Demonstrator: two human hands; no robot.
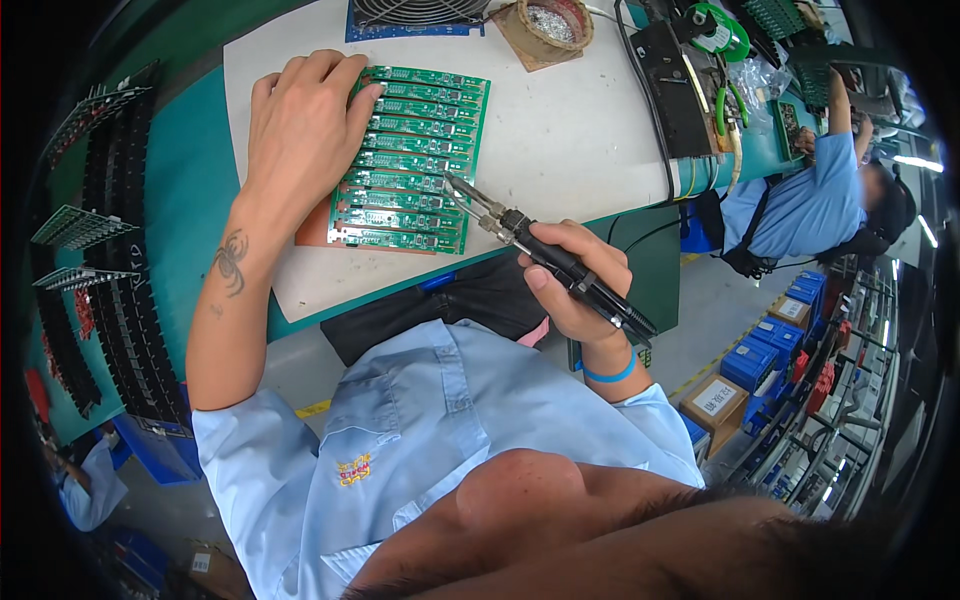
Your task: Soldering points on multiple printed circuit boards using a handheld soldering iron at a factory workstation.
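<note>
A green panel of circuit boards (415, 150), made of several narrow strips with small parts on them, lies on the white work sheet. A brown board (318, 228) shows beneath its lower left edge. My left hand (305, 120) is closed at the panel's upper left, its thumb and fingertips on the edge. In my right hand (580, 275) is a black soldering iron (560, 260) with two thin metal prongs at its front. They point up and left, reaching over the panel's right half; whether they touch a joint I cannot tell.
At the back stand a round wire fan guard (420, 10) and a brown bowl (553, 25) of silvery bits. Solder reel (722, 35) and green-handled pliers (730, 105) are at the right. Black racks (120, 250) hold boards on the left. A co-worker (800, 200) sits at the right.
</note>
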